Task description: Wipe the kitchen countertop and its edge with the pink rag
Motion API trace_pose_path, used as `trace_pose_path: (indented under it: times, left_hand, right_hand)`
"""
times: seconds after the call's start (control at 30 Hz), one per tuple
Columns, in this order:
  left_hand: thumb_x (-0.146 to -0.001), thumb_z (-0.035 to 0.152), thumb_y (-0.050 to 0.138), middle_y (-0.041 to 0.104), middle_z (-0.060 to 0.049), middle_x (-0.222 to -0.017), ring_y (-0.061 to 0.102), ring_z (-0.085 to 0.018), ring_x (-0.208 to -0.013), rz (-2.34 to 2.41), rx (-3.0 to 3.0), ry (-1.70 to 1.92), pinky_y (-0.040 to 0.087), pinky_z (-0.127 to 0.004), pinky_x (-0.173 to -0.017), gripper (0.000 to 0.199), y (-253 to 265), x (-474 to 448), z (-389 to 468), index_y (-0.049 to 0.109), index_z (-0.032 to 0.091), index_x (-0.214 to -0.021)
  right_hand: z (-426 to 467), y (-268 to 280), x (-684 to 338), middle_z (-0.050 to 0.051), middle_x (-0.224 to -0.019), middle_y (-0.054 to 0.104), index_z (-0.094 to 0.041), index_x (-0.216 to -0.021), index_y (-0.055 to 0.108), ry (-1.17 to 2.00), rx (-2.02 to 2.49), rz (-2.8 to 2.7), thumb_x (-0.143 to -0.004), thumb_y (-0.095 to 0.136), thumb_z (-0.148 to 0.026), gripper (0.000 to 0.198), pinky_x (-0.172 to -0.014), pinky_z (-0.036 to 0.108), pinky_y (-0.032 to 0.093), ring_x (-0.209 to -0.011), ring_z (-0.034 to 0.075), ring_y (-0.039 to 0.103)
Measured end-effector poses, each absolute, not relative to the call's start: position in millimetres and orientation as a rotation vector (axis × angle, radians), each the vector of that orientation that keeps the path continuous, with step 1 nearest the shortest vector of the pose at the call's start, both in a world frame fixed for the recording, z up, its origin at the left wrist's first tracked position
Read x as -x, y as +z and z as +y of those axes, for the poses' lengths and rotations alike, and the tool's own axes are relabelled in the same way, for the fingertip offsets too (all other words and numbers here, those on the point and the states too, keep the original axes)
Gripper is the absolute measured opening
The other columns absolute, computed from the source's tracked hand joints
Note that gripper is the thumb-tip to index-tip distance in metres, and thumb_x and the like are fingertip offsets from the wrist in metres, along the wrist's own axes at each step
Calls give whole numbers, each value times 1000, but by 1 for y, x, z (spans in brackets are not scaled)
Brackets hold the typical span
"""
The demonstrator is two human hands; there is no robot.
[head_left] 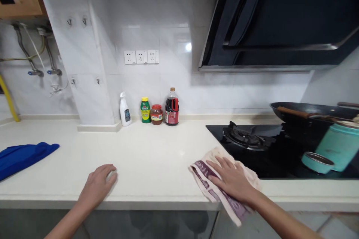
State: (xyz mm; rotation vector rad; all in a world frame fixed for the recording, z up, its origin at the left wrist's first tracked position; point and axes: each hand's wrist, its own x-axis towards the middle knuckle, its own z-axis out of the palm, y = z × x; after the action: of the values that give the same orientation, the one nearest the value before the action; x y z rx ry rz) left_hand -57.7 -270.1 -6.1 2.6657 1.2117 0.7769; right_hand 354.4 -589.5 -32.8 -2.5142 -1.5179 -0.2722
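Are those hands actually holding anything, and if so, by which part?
Nothing is gripped. The right hand lies flat, fingers spread, on the middle of a beige and purple cloth at the counter's edge. The left hand rests on bare counter.

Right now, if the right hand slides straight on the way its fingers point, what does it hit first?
The right hand lies flat on a cloth, fingers pointing up-left across the white counter. That line looks free until the bottles at the wall, probably the dark sauce bottle; depth is hard to judge.
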Motion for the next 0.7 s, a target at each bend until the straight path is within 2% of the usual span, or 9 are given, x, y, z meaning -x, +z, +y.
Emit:
trace_pose_path:
  times: [0.17, 0.27, 0.37, 0.57, 0.7]
  left_hand:
    - [-87, 48, 43, 73, -8, -128, 64, -30, -123, 1210, -2669, 811, 49, -45, -104, 43, -12, 58, -268, 74, 26, -108]
    - [-87, 47, 45, 74, -7, -125, 65, -30, -121, 1199, -2682, 835, 49, -44, -102, 41, -13, 57, -268, 74, 26, -106]
    - [-87, 47, 44, 74, -8, -124, 65, -29, -120, 1208, -2664, 832, 48, -45, -102, 40, -10, 56, -270, 74, 25, -104]
    - [-88, 52, 45, 76, -7, -120, 65, -29, -117, 1202, -2568, 861, 47, -43, -101, 40, -5, 54, -274, 74, 26, -98]
    - [-88, 53, 45, 76, -6, -118, 65, -29, -118, 1211, -2504, 879, 46, -42, -103, 41, 0, 54, -280, 73, 25, -97]
  right_hand:
    - [-657, -55, -337, 5, -150, 50, -43, -141, 58, -386, 2355, -1541, -101, 42, -55, 44, -108, 60, 37, -137, 35, 43]
    - [-653, -52, -355, 2, -152, 49, -45, -142, 57, -316, 2341, -1551, -102, 41, -58, 45, -106, 54, 41, -138, 33, 43]
    - [-613, -35, -371, 3, -158, 41, -44, -147, 52, -248, 2457, -1500, -101, 39, -62, 52, -109, 61, 36, -142, 37, 38]
    - [-494, 6, -341, 9, -166, 25, -34, -156, 41, -16, 2571, -1509, -102, 38, -57, 59, -114, 70, 18, -150, 41, 19]
    - [-440, 14, -272, 5, -168, 19, -42, -157, 37, 142, 2379, -1775, -100, 42, -66, 61, -118, 66, 9, -153, 37, 10]
